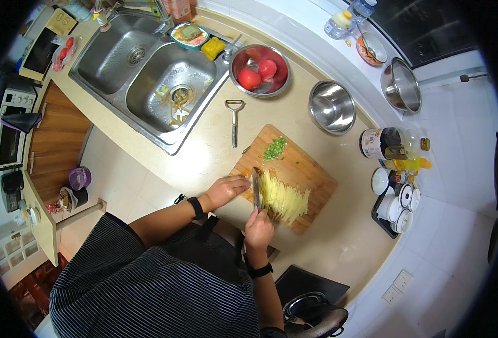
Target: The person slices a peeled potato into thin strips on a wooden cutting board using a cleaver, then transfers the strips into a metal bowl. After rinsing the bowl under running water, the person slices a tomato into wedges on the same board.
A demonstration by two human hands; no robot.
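My right hand (259, 232) grips the handle of a kitchen knife (255, 188), its blade pointing away from me over a wooden cutting board (312, 169). On the board, right of the blade, lies a fanned pile of thin pale-yellow shreds, which look like potato (285, 196). Chopped green onion (275, 148) forms a small heap farther up. My left hand (231, 189) rests at the board's left edge, fingers together and bent, the tips close to the blade. Whether a small piece sits under those fingertips is hidden.
Beyond the board lie a peeler (234, 122), a steel bowl (332, 107) and another bowl (260, 47) with two tomatoes. Peelings (180, 101) lie in the double sink (147, 80). Bottles (392, 143) and a condiment tray (378, 211) stand right, a wok (316, 323) near my right arm.
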